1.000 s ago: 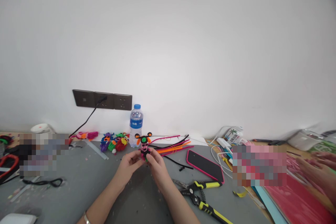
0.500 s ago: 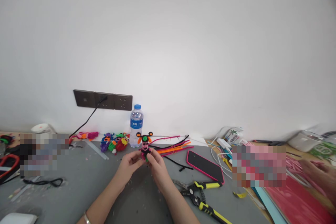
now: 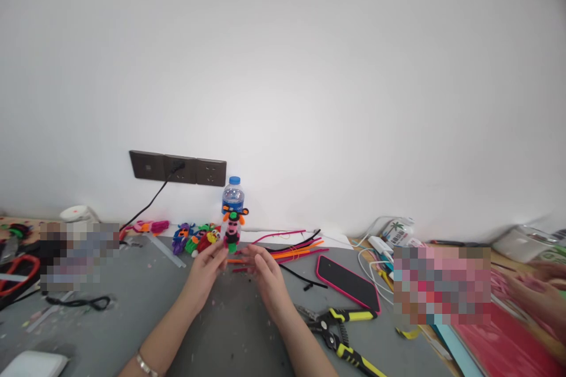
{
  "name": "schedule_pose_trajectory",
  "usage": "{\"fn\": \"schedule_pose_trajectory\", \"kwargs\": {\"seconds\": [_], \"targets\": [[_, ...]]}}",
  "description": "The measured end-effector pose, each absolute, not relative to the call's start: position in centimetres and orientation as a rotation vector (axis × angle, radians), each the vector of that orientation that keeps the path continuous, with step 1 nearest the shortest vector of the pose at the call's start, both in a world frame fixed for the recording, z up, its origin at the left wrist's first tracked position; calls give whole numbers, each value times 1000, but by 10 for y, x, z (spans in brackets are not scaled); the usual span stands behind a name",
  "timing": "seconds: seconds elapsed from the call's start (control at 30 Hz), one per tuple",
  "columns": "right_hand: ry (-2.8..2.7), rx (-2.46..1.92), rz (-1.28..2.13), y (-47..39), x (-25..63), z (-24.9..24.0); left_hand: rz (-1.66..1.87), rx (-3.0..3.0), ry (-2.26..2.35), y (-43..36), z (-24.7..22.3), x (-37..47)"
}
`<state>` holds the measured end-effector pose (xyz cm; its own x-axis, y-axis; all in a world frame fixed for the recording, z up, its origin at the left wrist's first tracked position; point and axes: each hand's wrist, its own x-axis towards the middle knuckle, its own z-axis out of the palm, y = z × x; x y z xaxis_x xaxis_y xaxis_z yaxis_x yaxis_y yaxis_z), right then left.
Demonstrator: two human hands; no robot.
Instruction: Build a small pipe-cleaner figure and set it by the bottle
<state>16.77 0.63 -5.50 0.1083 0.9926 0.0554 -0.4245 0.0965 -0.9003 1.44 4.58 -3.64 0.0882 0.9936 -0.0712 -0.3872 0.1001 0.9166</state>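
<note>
A small pipe-cleaner figure (image 3: 232,230), pink, black, green and orange with looped tips on its headpiece, stands upright in front of the water bottle (image 3: 233,195). My left hand (image 3: 206,269) pinches its lower part from the left. To its right, my right hand (image 3: 264,271) is apart from the figure, fingers spread and holding nothing. Other colourful figures (image 3: 197,240) lie just beyond my left hand. A bundle of orange, magenta and black pipe cleaners (image 3: 294,252) rests behind my right hand.
Right of my arms are a pink-edged phone (image 3: 348,284) and yellow-black pliers (image 3: 331,336). Another person's hand (image 3: 537,300) is at the far right, over pink strands. Red-handled scissors (image 3: 20,275), a black cord (image 3: 79,303) and a white object (image 3: 33,364) are at left.
My right hand has let go of the figure and opened. My left hand has carried the figure slightly up and left. The view has shifted a little.
</note>
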Motion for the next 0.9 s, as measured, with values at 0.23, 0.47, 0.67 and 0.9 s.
{"fn": "schedule_pose_trajectory", "kwargs": {"seconds": [0.23, 0.47, 0.67, 0.9], "targets": [[-720, -862, 1264, 10, 173, -54, 1530, 775, 1055, 68, -27, -22], [-723, -832, 1276, 11, 176, -56, 1546, 819, 1084, 74, -32, -33], [-675, -835, 1292, 14, 179, -59, 1592, 857, 1105, 80, -31, -48], [-602, -857, 1348, 16, 183, -59, 1309, 1019, 1255, 85, -21, -88]]}}
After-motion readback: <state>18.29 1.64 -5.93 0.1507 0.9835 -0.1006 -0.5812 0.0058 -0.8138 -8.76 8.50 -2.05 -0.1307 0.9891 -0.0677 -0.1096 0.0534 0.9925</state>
